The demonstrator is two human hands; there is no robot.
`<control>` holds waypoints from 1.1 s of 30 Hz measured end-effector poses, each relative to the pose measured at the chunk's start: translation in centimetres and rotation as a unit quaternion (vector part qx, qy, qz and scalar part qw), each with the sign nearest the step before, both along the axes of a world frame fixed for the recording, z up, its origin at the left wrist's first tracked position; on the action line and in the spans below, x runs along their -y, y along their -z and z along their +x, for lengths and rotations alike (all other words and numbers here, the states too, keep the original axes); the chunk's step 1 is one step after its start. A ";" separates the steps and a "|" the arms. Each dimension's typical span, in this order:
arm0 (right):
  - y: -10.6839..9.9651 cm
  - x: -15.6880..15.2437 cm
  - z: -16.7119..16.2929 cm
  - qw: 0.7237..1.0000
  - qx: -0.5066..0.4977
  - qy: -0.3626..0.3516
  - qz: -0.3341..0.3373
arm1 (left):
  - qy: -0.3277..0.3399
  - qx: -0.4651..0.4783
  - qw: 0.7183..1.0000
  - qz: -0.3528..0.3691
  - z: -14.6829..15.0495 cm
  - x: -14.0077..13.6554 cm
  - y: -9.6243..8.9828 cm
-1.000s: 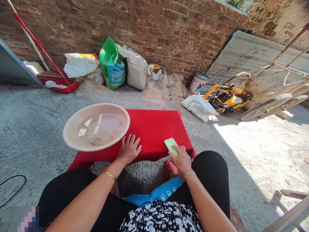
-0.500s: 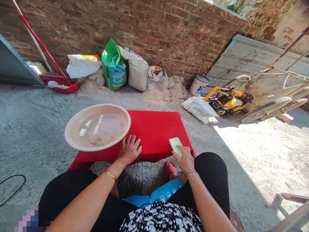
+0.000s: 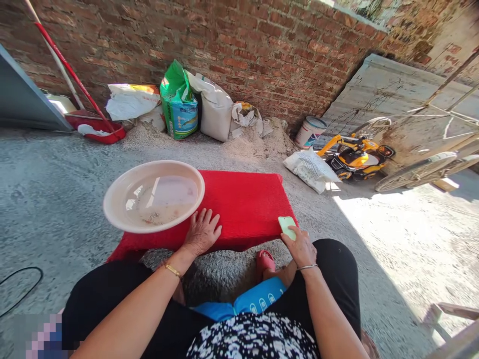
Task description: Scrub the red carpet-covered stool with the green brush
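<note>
My left hand (image 3: 204, 232) lies flat on the red cloth (image 3: 243, 197) covering a low bench, its fingers spread and nothing held. Just past its fingertips stands a wide, pale pink basin (image 3: 116, 219) of water, with reflections on the surface and small reddish bits at the bottom. Near the bench's right front corner, my right hand (image 3: 301, 247) is closed around a pale green phone (image 3: 286, 225), thumb and fingers on its edges. The phone's lower part is hidden by the hand.
Along the brick wall stand a red dustpan (image 3: 116, 133), a green-and-blue bag (image 3: 183, 117), a white sack (image 3: 216, 114) and a paint bucket (image 3: 310, 132). A flat white bag (image 3: 312, 169) and a yellow toy excavator (image 3: 361, 157) are at the right, beside a wheeled cart (image 3: 419, 169).
My right hand has moved to the right with the phone, toward the bench's right edge. My left hand stays on the cloth. The view has shifted slightly.
</note>
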State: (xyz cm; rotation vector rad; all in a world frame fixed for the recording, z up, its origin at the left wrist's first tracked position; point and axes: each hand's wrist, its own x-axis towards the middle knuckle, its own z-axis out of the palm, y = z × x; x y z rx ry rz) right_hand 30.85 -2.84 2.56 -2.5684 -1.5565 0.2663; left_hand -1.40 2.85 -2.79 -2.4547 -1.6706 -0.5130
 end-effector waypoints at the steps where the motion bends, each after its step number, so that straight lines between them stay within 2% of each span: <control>1: -0.2 0.0 0.9 1.000 0.000 0.029 -0.008 | 0.000 -0.002 1.000 0.000 0.0 0.0 0.0; 3: -0.2 0.1 1.8 0.998 0.001 0.061 -0.006 | 0.000 -0.003 1.000 0.000 -0.1 0.0 0.0; 5: 0.1 0.3 1.7 0.999 0.000 0.046 0.025 | 0.001 -0.001 1.000 0.001 -0.1 0.0 -0.1; 8: 1.1 0.4 -0.6 0.994 -0.026 -0.042 0.102 | 0.004 0.009 1.000 0.004 -0.1 0.0 -0.2; 11: 1.9 0.5 -4.2 0.973 -0.077 -0.152 0.156 | 0.005 0.014 1.000 0.008 -0.1 -0.1 -0.2; 15: 2.2 1.0 -8.5 0.940 -0.100 -0.283 0.160 | 0.007 0.013 1.000 0.010 -0.1 -0.1 0.0; 18: 2.1 1.1 -9.5 0.935 -0.073 -0.317 0.142 | 0.007 0.010 1.000 0.008 -0.2 -0.1 0.1; 21: 1.8 0.6 -7.9 0.957 -0.034 -0.260 0.121 | 0.004 0.000 1.000 0.008 -0.1 -0.1 0.0; 25: 1.0 -0.3 -3.3 0.992 0.004 -0.099 0.077 | 0.003 -0.009 1.000 0.006 0.0 -0.1 -0.1; 28: 0.5 -0.4 -0.2 0.999 0.012 0.012 0.050 | -0.001 -0.010 1.000 0.003 0.0 0.0 -0.1; 30: 0.5 -0.4 0.7 0.998 0.007 0.043 0.055 | -0.002 -0.008 1.000 0.001 -0.1 0.0 -0.1; 33: 0.9 -0.3 -0.2 0.995 -0.035 0.008 0.095 | 0.000 0.004 1.000 -0.003 -0.1 0.0 -0.1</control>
